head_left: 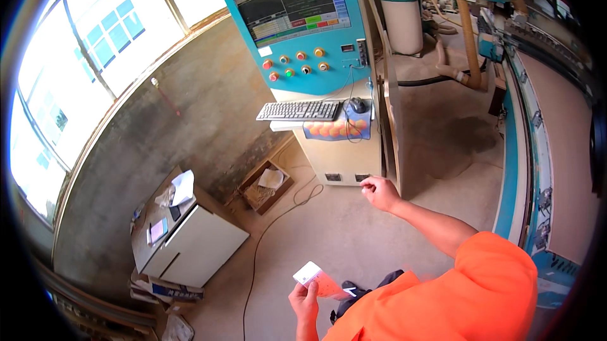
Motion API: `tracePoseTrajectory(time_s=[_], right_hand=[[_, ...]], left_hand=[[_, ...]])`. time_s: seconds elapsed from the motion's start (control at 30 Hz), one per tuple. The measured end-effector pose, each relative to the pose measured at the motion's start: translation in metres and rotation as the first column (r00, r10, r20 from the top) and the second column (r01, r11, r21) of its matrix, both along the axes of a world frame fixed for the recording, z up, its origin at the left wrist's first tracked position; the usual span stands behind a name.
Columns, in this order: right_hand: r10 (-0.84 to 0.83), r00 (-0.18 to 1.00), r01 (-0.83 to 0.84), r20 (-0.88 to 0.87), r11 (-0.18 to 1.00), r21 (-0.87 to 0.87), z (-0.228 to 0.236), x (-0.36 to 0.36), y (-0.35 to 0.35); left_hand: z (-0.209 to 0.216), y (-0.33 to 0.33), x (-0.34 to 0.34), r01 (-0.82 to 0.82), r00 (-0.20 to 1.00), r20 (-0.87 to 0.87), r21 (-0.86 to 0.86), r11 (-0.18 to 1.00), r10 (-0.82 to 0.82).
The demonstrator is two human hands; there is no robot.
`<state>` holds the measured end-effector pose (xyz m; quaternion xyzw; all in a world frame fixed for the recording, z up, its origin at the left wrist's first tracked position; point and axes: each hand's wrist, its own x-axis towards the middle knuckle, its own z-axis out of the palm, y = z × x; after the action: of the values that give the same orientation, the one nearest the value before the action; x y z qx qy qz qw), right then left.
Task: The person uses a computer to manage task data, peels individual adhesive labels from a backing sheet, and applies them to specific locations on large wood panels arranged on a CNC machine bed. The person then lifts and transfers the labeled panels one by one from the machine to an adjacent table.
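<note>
My left hand (305,303) is low in the middle of the picture, fingers closed around a small flat white-and-red packet (326,285) with its white end tilted up. My thumb presses on its near face. Out in front, my right hand (382,194) is raised with its fingers curled together. A small pale spot shows at its fingertips, too small to name. Beyond this hand stands a machine control console (341,161) with a turquoise panel (297,69) and a lit screen (294,6). The hand appears apart from the console.
A keyboard (298,111) and a mouse (358,105) sit on the console's shelf. At left, a white cabinet (202,246) carries papers and a phone-like object (157,231). A box (265,187) and a trailing cable (255,259) lie on the floor. A long machine (528,151) runs along the right.
</note>
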<state>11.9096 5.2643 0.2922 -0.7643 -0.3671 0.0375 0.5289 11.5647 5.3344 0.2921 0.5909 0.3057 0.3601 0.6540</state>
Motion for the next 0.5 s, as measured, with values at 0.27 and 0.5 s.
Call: tracePoseTrajectory(time_s=[0.27, 0.5], right_hand=[[-0.448, 0.852, 0.481, 0.27, 0.874, -0.068, 0.006, 0.194, 0.106], [-0.55, 0.703, 0.629, 0.452, 0.776, -0.034, -0.012, 0.285, 0.194]], left_hand=[[0.013, 0.18, 0.089, 0.216, 0.97, -0.142, 0.136, 0.967, -0.197], [0.014, 0.249, 0.121, -0.022, 0.995, -0.099, 0.016, 1.0, 0.023]])
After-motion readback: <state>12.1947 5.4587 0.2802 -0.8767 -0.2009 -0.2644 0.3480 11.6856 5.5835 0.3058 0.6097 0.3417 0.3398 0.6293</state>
